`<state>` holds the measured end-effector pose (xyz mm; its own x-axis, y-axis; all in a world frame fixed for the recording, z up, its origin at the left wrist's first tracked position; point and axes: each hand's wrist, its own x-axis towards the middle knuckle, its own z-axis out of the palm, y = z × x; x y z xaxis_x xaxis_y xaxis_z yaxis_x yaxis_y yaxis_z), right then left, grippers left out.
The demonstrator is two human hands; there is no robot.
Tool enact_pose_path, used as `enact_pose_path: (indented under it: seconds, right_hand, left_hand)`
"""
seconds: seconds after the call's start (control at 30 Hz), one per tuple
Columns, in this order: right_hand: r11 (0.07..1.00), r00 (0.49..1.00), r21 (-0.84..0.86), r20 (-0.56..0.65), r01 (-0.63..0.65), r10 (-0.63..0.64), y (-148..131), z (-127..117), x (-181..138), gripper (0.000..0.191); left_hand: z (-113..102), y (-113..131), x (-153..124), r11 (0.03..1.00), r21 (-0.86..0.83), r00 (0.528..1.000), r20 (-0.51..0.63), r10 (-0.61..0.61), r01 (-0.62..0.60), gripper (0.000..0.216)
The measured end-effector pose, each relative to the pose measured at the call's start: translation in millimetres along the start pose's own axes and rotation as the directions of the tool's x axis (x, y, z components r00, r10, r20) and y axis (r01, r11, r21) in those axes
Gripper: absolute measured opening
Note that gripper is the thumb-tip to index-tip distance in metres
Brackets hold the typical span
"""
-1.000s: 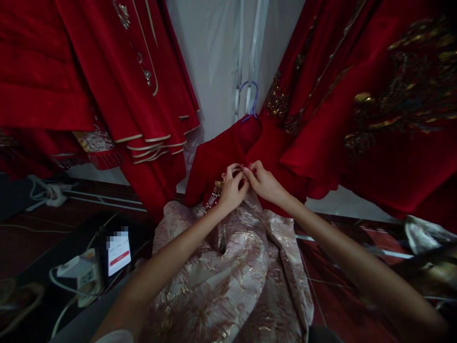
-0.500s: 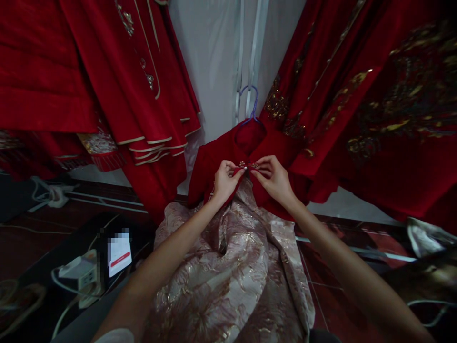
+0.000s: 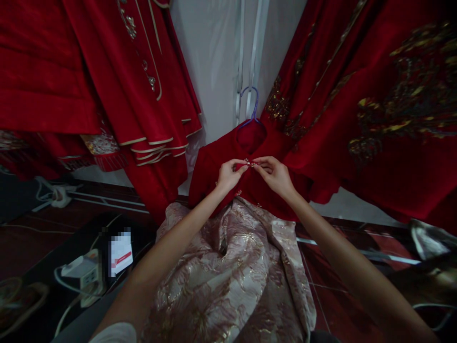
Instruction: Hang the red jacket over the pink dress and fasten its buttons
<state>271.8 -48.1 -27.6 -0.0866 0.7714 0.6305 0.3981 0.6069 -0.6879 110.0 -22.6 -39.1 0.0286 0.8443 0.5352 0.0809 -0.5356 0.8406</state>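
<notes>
A short red jacket (image 3: 207,174) hangs in front of me on a blue hanger (image 3: 254,104). Its two front edges meet at a small ornate fastener (image 3: 248,162) on the chest. My left hand (image 3: 228,176) is closed in a pinch on the left side of this fastener. From the other side, my right hand (image 3: 277,177) pinches its right part, fingertips nearly touching those of the left. Whether the fastener's halves are joined is too small to tell. More ornaments (image 3: 238,193) sit lower on the front. Below the jacket spreads a pale pink-gold brocade cloth (image 3: 228,271).
Red garments with gold trim (image 3: 143,105) hang at left, and embroidered red garments (image 3: 392,119) at right. At lower left are a power strip (image 3: 89,278) with cables and a lit phone (image 3: 120,252). A silvery shiny item (image 3: 428,238) lies at right.
Both hands have come up slightly and closer together. The jacket's front edges, parted below the hands before, now lie together, with lower ornaments showing.
</notes>
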Motion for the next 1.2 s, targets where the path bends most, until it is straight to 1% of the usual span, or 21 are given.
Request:
enact_pose_path:
  seconds: [0.1,0.17,0.3,0.37,0.43,0.5,0.57,0.63,0.8,1.0,1.1,1.2]
  right_hand:
    - [1.000,1.000,-0.006,-0.014,0.002,-0.002,1,0,3,0.025]
    - [1.000,1.000,-0.018,-0.019,0.018,-0.018,0,-1,5,0.025]
    - [0.993,0.997,-0.084,-0.020,0.078,-0.080,-3,-4,9,0.024]
    - [0.991,0.995,-0.100,-0.016,0.091,-0.093,-4,-5,10,0.023]
    - [0.990,0.995,-0.110,-0.026,0.090,-0.094,-4,-6,11,0.022]
    - [0.989,0.995,-0.119,-0.044,0.087,-0.093,-3,-5,10,0.023]
    - [0.989,0.994,-0.122,-0.056,0.087,-0.094,-3,-4,10,0.023]
    - [0.989,0.994,-0.116,-0.058,0.087,-0.094,-3,-4,9,0.023]
    - [0.991,0.994,-0.104,-0.056,0.088,-0.094,-2,-3,9,0.024]
    - [0.985,0.989,-0.134,-0.089,0.109,-0.122,0,2,12,0.023]
    - [0.986,0.989,-0.134,-0.094,0.102,-0.115,-1,4,12,0.023]
    - [0.986,0.990,-0.133,-0.093,0.096,-0.109,-2,3,11,0.023]
  left_hand:
    - [-3,-1,1,1.000,0.018,0.999,0.038,0.022,-0.023,0.013]
    - [-6,1,2,0.997,0.038,0.995,0.082,0.058,-0.061,0.012]
    - [-10,10,3,0.967,0.155,0.964,0.206,0.170,-0.203,0.011]
    - [-10,12,4,0.944,0.217,0.950,0.245,0.194,-0.248,0.013]
    - [-9,11,5,0.937,0.261,0.955,0.245,0.169,-0.232,0.014]
    - [-7,6,7,0.945,0.277,0.969,0.216,0.117,-0.176,0.014]
    - [-6,0,8,0.956,0.266,0.979,0.188,0.073,-0.123,0.015]
    - [-5,-4,9,0.964,0.247,0.981,0.185,0.053,-0.099,0.015]
    - [-7,0,9,0.959,0.255,0.975,0.213,0.067,-0.122,0.016]
    - [-9,10,9,0.910,0.347,0.939,0.327,0.109,-0.226,0.018]
    - [-7,13,7,0.882,0.408,0.941,0.323,0.103,-0.236,0.015]
    - [-5,15,6,0.880,0.430,0.954,0.290,0.078,-0.203,0.016]
